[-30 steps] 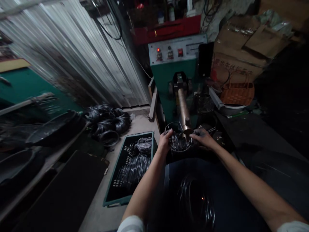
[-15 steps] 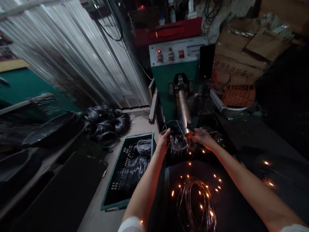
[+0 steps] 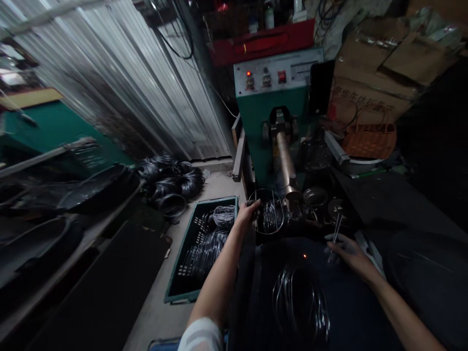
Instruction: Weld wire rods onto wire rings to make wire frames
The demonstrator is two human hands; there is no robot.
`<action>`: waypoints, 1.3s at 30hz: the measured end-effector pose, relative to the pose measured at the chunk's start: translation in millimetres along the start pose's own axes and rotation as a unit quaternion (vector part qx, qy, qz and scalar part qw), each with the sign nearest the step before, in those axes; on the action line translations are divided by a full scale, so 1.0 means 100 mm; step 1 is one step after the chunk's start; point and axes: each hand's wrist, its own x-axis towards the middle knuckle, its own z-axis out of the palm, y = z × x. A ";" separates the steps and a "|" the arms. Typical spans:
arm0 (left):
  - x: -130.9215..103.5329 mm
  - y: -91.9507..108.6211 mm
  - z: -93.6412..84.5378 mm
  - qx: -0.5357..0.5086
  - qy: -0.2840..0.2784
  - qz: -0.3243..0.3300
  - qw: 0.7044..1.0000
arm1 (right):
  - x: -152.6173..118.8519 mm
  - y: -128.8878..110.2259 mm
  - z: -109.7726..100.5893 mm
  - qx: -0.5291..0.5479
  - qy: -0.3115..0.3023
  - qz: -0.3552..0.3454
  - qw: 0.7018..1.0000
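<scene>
My left hand (image 3: 249, 212) is closed on the left side of a round wire ring (image 3: 282, 217) with straight wires across it. The ring is in front of the copper-coloured arm (image 3: 286, 163) of a green machine (image 3: 254, 114), a little left of its tip. My right hand (image 3: 346, 251), lower and to the right, pinches a few short thin metal rods (image 3: 336, 229) that point upward. Below both hands, a loose bundle of wire rings (image 3: 323, 317) lies on the dark cloth over my lap. One small spark glows above the bundle.
A green plastic crate (image 3: 171, 287) with several wire rings stands on the floor at left. Beyond it are black wire coils (image 3: 171, 180). A wicker basket (image 3: 371, 141) and cardboard boxes (image 3: 369, 73) are at right. A red light is lit on the control panel (image 3: 270, 75).
My right hand has moved away from the machine's tip, down and right, and now shows short rods. The left hand keeps the ring, slightly lower. Most of the sparks are gone.
</scene>
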 end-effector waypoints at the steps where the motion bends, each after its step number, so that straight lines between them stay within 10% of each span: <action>1: 0.03 0.03 -0.02 0.015 0.006 -0.008 1.000 | -0.02 0.03 -0.01 -0.007 0.001 0.003 1.000; 6: -0.16 -0.07 -0.15 0.132 0.070 -0.021 0.989 | -0.03 0.11 -0.06 -0.005 0.032 -0.026 0.999; 12: -1.43 -0.85 0.34 0.279 -0.050 0.026 0.959 | 0.12 0.24 -0.08 0.022 0.050 -0.015 0.998; 17: -2.03 -1.27 0.69 0.551 -0.199 0.023 0.810 | 0.09 0.20 -0.02 0.020 0.031 -0.033 0.999; 22: -2.15 -1.14 0.65 0.596 -0.209 0.066 0.772 | -0.01 0.15 -0.05 0.010 0.040 -0.050 0.998; 30: -2.34 -1.19 0.48 0.499 -0.196 0.053 0.843 | -0.32 0.07 -0.07 -0.023 0.057 -0.068 0.996; 35: -2.24 -1.02 0.45 0.193 -0.161 -0.021 0.968 | -0.78 -0.01 0.11 -0.074 -0.037 -0.116 0.990; 39: -2.03 -0.79 0.61 -0.034 -0.112 -0.060 0.991 | -1.01 -0.01 0.32 -0.184 -0.153 -0.204 0.949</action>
